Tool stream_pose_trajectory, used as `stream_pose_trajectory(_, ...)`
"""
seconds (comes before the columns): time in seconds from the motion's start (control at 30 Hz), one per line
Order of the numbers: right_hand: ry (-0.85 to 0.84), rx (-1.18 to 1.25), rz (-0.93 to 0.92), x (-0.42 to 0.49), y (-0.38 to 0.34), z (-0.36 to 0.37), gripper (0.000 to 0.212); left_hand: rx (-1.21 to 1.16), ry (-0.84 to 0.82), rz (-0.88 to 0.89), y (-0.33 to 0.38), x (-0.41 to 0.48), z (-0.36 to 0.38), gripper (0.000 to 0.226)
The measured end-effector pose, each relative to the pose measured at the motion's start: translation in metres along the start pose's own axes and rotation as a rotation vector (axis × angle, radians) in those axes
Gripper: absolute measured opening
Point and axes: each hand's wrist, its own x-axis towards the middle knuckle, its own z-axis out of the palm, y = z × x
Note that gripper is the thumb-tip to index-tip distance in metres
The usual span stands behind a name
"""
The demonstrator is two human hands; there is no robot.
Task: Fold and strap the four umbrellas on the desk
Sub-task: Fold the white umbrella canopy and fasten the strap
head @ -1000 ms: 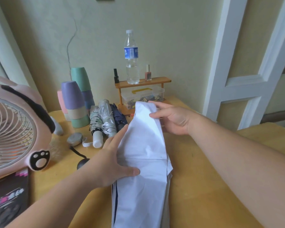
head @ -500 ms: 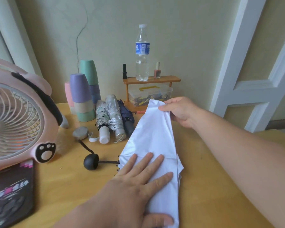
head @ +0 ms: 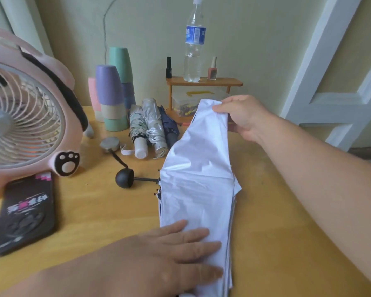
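Left hand (head: 169, 254) has slid back along white umbrella (head: 197, 189) toward near edge of desk (head: 287, 211); fingers straight, palm pressing pleats flat. Right hand (head: 242, 116) pinches far end of canopy, fingers curled on fabric. Umbrella lies mid-desk, black handle knob (head: 124, 177) poking out left. Three folded umbrellas (head: 152, 125) near back edge. Risks: slick fabric springs apart if palm lifts early; uneven pleats give bulky roll; strap unseen, may get buried.

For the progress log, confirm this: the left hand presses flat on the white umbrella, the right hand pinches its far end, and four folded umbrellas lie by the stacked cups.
Wrong count: the head view shows three folded umbrellas by the stacked cups, not four. The left hand does press flat on the white umbrella, and the right hand pinches its far end.
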Motion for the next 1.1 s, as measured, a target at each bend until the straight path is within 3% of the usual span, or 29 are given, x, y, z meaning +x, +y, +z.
stream_pose_trajectory(0.17, 0.037, -0.038, -0.063, -0.017, -0.009, 0.008, 0.019, 0.107, 0.076, -0.061, 0.022, -0.020, 0.013, 0.045)
stream_pose_trajectory(0.3, 0.026, -0.128, -0.268, -0.060, -0.020, 0.010, 0.017, 0.203, 0.118, -0.085, 0.033, -0.025, 0.018, 0.048)
stream_pose_trajectory(0.5, 0.059, -0.274, -0.536, -0.138, -0.019, 0.005, 0.018, 0.013, 0.093, -0.171, 0.045, -0.018, 0.017, 0.042)
stream_pose_trajectory(0.63, 0.142, -0.279, -0.549, -0.147, -0.015, -0.007, 0.019, -0.116, 0.068, -0.191, 0.043, -0.017, 0.008, 0.046)
stream_pose_trajectory(0.8, 0.265, -0.389, -0.489, -0.109, -0.029, -0.026, 0.016, -0.515, 0.238, -0.456, 0.066, -0.003, -0.001, 0.040)
stream_pose_trajectory(0.93, 0.255, -0.516, -0.455, -0.071, -0.044, -0.028, 0.008, -0.297, 0.346, -0.582, 0.069, 0.005, -0.008, 0.043)
stream_pose_trajectory(1.03, 0.218, -0.525, -0.398, -0.061, -0.047, -0.024, 0.010, -0.209, 0.331, -0.517, 0.066, 0.005, -0.016, 0.024)
stream_pose_trajectory(1.1, 0.213, -0.490, -0.393, -0.071, -0.045, -0.018, 0.012, -0.146, 0.314, -0.478, 0.062, 0.004, -0.017, 0.028)
